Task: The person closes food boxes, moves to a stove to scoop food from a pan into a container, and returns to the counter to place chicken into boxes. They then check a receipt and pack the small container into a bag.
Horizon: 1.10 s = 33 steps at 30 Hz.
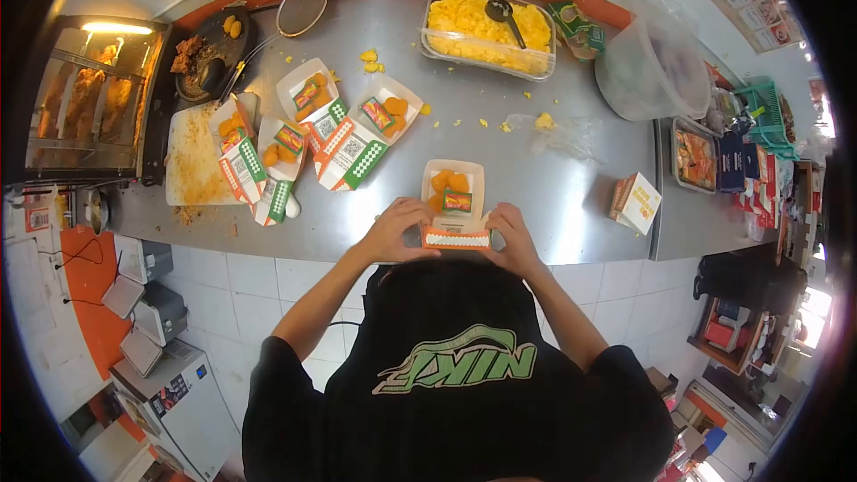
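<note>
A small cardboard food box [479, 180] sits near the front edge of the metal counter with its lid raised toward me. Inside lie several golden nuggets [450, 182] and a red-and-green sauce packet [457, 203]. My left hand [401, 227] grips the lid's left corner, fingers bent around it. At the right corner, my right hand [509, 236] pinches the same lid. To the left stand several similar filled boxes [361, 147] with their printed lids open, holding nuggets and sauce packets.
A plastic tub of yellow food [451, 13] with a black ladle [505, 14] stands at the back. A closed box [636, 203] is on the right, below a large clear container [644, 71]. A stained cutting board [183, 156] and black pan [214, 36] are left. Crumbs and a plastic bag [571, 138] lie between.
</note>
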Each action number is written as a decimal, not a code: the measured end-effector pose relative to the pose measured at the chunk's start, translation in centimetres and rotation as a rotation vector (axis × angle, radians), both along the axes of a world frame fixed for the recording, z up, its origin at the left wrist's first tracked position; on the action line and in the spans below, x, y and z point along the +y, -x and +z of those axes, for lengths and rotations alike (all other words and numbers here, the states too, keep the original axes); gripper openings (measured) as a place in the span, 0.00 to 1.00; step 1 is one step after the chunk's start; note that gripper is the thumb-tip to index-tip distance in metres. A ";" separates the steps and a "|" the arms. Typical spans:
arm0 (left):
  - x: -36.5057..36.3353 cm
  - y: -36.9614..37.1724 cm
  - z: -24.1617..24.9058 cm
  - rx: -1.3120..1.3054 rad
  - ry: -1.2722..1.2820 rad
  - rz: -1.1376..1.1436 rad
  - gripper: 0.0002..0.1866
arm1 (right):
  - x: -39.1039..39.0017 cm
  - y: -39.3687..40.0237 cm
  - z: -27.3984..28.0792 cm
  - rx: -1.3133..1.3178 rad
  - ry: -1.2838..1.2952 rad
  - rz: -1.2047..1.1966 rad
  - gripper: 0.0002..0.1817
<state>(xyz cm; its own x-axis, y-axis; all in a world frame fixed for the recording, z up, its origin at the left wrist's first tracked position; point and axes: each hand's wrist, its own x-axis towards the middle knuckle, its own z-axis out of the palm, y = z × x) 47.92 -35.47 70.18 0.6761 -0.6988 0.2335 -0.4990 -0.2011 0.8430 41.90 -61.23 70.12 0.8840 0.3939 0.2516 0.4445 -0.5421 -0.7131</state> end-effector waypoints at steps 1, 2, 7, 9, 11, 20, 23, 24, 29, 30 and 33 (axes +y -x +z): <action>-0.4 -0.1 -1.1 0.001 0.008 -0.002 0.21 | 0.1 0.2 -0.5 0.089 -0.036 -0.109 0.18; -0.7 -0.1 -2.8 0.099 -0.001 0.157 0.21 | 0.2 0.3 -1.1 0.177 -0.073 -0.219 0.18; -5.1 -2.9 -7.9 0.837 0.090 0.765 0.16 | 2.0 -4.9 -7.6 0.676 -0.582 -0.560 0.18; -5.8 -3.2 -8.9 0.756 0.124 0.793 0.16 | 1.8 -5.7 -7.7 0.686 -0.683 -0.666 0.18; -5.9 -3.0 -9.1 0.282 0.156 0.791 0.17 | 0.3 -5.8 -7.1 0.838 -0.665 -0.339 0.21; -6.4 -2.1 -7.5 0.941 0.140 0.785 0.18 | -0.7 -7.1 -7.8 0.465 -0.022 -0.079 0.38; -7.1 -1.8 -9.0 0.687 -0.023 0.881 0.21 | 2.4 -5.5 -4.4 0.099 0.295 0.006 0.52; -8.0 -1.5 -9.6 0.362 -0.115 0.947 0.24 | 2.8 -4.9 -4.1 0.101 0.342 0.007 0.55; -7.6 -0.9 -10.5 0.430 0.027 0.775 0.19 | -0.8 -3.7 -2.4 0.192 0.514 0.008 0.56; -7.5 -0.8 -9.7 0.477 0.140 0.818 0.18 | -3.2 -3.8 -2.7 0.327 0.360 -0.040 0.56; -2.8 -1.8 -9.6 -0.070 -0.002 1.201 0.24 | -12.8 -2.2 0.6 0.266 0.001 -0.161 0.54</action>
